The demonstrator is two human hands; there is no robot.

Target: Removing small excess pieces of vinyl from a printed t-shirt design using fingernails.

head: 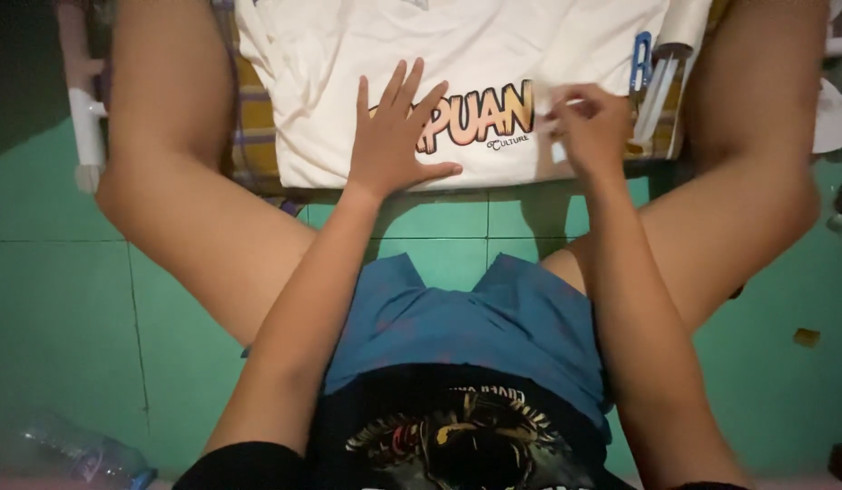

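From the head view, I sit on the green tiled floor (67,299) with my legs spread, and a white shirt (457,54) with a printed orange design lies flat between my knees on a checked cloth (256,127). The shirt's near hem runs straight across in front of me, side to side, just past my blue shorts (494,327).

My left hand (392,136) lies flat on the shirt, fingers spread wide and apart, palm pressing the fabric down right at the near hem, on the left end of the print. It grips nothing; it only holds the cloth still.

My right hand (589,127) is over the right end of the print, fingers drawn together and pinched on a small white strip (559,150). I can't tell whether that strip is tape, a sticker or a label. This hand is the nearer one to the shirt's right edge.

Just beyond that edge, to the right of my right hand, lie a blue clip (641,62) and some white rods (659,95), close but not touched. A clear plastic bottle (85,454) lies well apart, by my left hip.
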